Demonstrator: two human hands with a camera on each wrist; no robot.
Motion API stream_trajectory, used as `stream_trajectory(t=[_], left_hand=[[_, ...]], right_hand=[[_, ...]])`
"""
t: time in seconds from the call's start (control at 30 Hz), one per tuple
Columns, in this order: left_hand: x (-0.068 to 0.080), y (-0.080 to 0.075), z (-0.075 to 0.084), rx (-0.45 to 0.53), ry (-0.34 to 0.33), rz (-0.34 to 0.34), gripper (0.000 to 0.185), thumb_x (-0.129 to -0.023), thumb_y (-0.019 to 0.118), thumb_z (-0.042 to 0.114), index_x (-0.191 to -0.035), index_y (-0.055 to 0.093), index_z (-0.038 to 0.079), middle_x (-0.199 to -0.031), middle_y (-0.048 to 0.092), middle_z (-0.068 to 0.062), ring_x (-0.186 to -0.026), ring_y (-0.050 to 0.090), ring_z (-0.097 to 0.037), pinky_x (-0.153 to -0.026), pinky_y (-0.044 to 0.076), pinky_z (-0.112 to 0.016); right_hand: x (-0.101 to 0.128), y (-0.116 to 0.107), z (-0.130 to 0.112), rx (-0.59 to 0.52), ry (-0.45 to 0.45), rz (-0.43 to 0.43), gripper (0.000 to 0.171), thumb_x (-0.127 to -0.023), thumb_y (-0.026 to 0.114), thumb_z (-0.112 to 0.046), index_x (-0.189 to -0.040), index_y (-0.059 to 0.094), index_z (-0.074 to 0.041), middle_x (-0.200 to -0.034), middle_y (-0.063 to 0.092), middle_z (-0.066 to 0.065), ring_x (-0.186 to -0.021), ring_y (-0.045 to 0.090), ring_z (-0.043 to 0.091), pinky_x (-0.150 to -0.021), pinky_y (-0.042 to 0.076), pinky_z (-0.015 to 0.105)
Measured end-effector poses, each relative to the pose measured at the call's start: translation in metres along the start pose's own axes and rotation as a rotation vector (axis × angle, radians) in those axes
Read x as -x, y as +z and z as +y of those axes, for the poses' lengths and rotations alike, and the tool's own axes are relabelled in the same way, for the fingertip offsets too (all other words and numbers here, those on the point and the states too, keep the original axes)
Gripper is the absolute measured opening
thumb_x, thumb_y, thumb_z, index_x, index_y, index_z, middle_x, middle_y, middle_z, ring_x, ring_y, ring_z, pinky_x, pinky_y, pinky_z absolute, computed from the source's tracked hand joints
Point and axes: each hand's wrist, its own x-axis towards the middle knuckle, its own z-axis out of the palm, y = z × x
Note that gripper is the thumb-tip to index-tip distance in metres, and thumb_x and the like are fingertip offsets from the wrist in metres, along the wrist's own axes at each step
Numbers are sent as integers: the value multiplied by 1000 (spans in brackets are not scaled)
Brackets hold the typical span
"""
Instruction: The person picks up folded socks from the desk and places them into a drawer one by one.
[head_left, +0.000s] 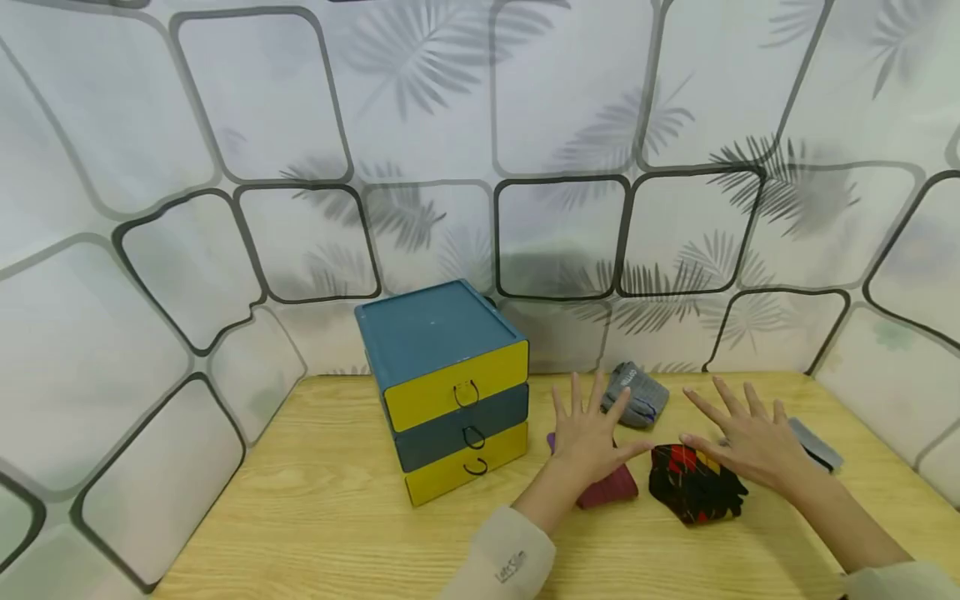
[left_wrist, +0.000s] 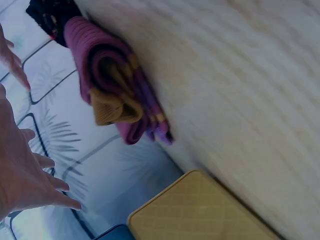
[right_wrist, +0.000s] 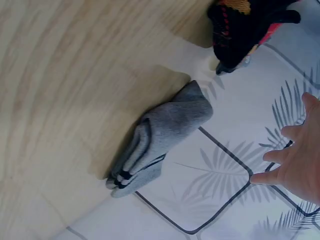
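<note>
My left hand point(head_left: 587, 442) is held with fingers spread above a maroon and purple folded sock bundle point(head_left: 611, 488), partly covering it in the head view. The left wrist view shows that bundle point(left_wrist: 102, 70) with a mustard inner fold, apart from the hand. My right hand point(head_left: 756, 443) hovers palm down, fingers spread, between a black sock bundle with red and yellow patterning point(head_left: 692, 493) and a grey folded sock bundle point(head_left: 816, 445). Dark stripes mark the grey one point(right_wrist: 167, 127) in the right wrist view. Neither hand holds anything.
A blue and yellow three-drawer box point(head_left: 442, 333) with black loop handles stands left of the hands. Another grey sock bundle with lettering point(head_left: 639, 392) lies farther back. Behind the wooden table point(head_left: 315, 500) hangs a patterned white covering point(head_left: 427, 242).
</note>
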Motion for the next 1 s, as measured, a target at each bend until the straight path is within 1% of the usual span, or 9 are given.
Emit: stream_trajectory(t=[0.13,0.2,0.3,0.4,0.53,0.67,0.73,0.83,1.0], left_hand=[[1,-10,0,-42,16,55,78,-78,16,80,-146,7,42,-153,4,1,-136,-5,-32,-105,5,-57],[3,-20,-3,-64,22,94,78,-78,14,80,-146,8,41,-153,6,0,-136,-2,-33,-105,4,-57],[8,-41,-10,-70,30,168,79,-79,13,79,-147,10,39,-153,8,-2,-137,1,-34,-105,2,-56],[14,-68,-27,-34,21,214,78,-81,13,77,-148,8,36,-153,4,-4,-136,-3,-34,-105,-1,-55],[29,-104,-68,58,-40,278,74,-86,19,71,-149,9,32,-152,2,-7,-136,-6,-33,-106,-2,-53],[52,-125,-120,163,-110,379,69,-91,30,63,-149,19,26,-151,11,-11,-136,3,-35,-106,3,-53],[64,-130,-144,195,-137,411,67,-92,34,59,-148,24,23,-150,16,-14,-136,7,-36,-106,6,-54],[81,-131,-174,225,-180,404,68,-93,37,56,-148,25,19,-149,16,-16,-135,8,-38,-105,7,-55],[100,-122,-206,271,-237,352,69,-94,41,52,-147,24,11,-149,14,-21,-134,9,-42,-104,11,-57]], right_hand=[[-3,-6,-2,16,-10,12,77,-86,50,-59,-149,14,-32,-145,21,26,-118,21,61,-84,14,77],[-7,-11,-4,12,-14,16,78,-86,50,-59,-149,13,-32,-145,21,27,-120,20,61,-85,14,76],[-17,-21,-11,-3,-20,25,77,-86,49,-59,-149,13,-31,-145,19,26,-122,17,60,-87,12,75],[-32,-37,-24,-26,-31,34,75,-87,48,-59,-149,15,-31,-147,17,24,-124,13,59,-90,9,74],[-57,-61,-50,-62,-80,60,74,-87,49,-59,-148,20,-30,-149,14,21,-127,9,56,-93,7,72],[-83,-78,-83,-82,-164,104,72,-87,49,-59,-147,24,-28,-150,13,16,-130,10,51,-97,7,68],[-94,-83,-100,-83,-211,110,72,-87,48,-59,-147,24,-28,-151,12,14,-131,9,48,-99,7,66],[-109,-88,-125,-113,-270,93,71,-88,44,-60,-148,22,-30,-152,9,12,-133,7,44,-101,9,63],[-131,-89,-153,-234,-335,53,65,-91,38,-60,-147,22,-32,-152,9,8,-134,8,40,-101,14,62]])
